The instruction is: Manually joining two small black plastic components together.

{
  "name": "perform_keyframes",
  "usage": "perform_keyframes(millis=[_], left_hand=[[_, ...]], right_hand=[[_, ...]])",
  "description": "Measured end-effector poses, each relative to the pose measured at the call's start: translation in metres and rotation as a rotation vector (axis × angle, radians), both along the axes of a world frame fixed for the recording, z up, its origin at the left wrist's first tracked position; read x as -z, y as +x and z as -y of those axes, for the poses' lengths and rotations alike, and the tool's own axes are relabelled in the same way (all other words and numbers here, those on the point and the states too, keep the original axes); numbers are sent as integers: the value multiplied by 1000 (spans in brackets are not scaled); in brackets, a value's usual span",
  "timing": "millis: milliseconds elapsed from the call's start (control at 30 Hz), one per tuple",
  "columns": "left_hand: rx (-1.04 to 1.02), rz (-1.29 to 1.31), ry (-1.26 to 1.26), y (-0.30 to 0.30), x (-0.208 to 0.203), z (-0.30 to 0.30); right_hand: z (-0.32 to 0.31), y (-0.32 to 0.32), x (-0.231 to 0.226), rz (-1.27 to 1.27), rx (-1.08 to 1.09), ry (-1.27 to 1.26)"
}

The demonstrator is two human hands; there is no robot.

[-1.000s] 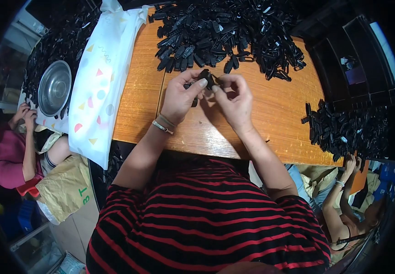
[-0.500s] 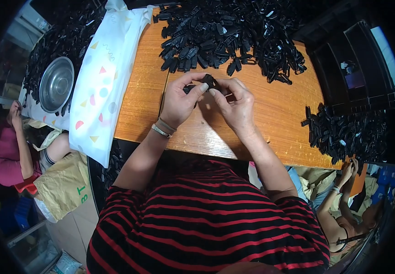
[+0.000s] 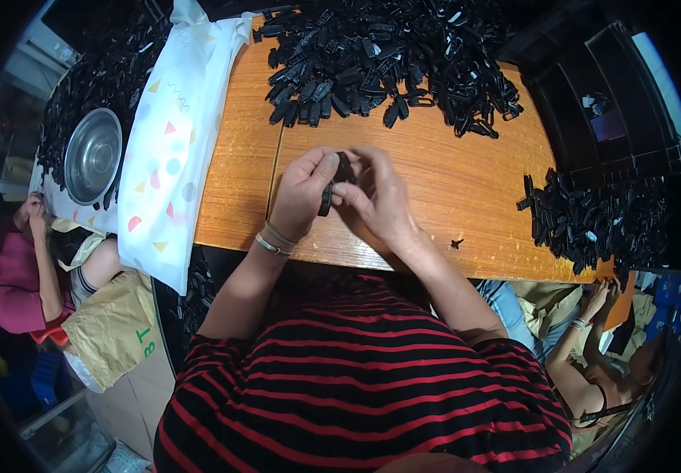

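Observation:
A small, dark plastic part (image 3: 345,167) is held over the near half of the wooden table. My left hand (image 3: 299,195) is closed round it, thumb on top, and the black end of a piece sticks out below that thumb. Curled in from the other side, my right hand (image 3: 384,197) has its thumb and fingers against the part; its fingers are slightly blurred. Whether the hands hold one piece or two is hard to make out. On the wood next to my right forearm lies a tiny black piece (image 3: 456,243).
A large heap of black plastic parts (image 3: 340,71) covers the table's (image 3: 238,173) far side. Another heap (image 3: 593,221) lies right, before a black bin (image 3: 608,110). Left are a patterned white bag (image 3: 163,158) and a metal bowl (image 3: 93,156). Other people sit on both sides.
Both hands have come lower, nearer my body, and the dark part has been turned more upright. The tiny black piece beside my right forearm now shows plainly.

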State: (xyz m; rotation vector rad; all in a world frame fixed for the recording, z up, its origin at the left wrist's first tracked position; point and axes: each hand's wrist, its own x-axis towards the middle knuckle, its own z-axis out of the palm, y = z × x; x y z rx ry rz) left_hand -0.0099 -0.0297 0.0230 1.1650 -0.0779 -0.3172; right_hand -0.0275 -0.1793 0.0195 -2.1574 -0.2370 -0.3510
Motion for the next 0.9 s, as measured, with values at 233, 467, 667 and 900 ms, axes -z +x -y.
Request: perform_keyframes(millis=[233, 467, 667, 900], left_hand=[[164, -1, -5, -8, -8, -21], [-14, -203, 356, -71, 2, -95], [-253, -20, 1278, -176, 71, -210], [-333, 329, 1754, -196, 74, -198]], right_hand=[[-23, -23, 4, -186, -282, 376], [-6, -3, 13, -189, -484, 21], [80, 85, 12, 16, 85, -377], [97, 134, 10, -9, 170, -778]])
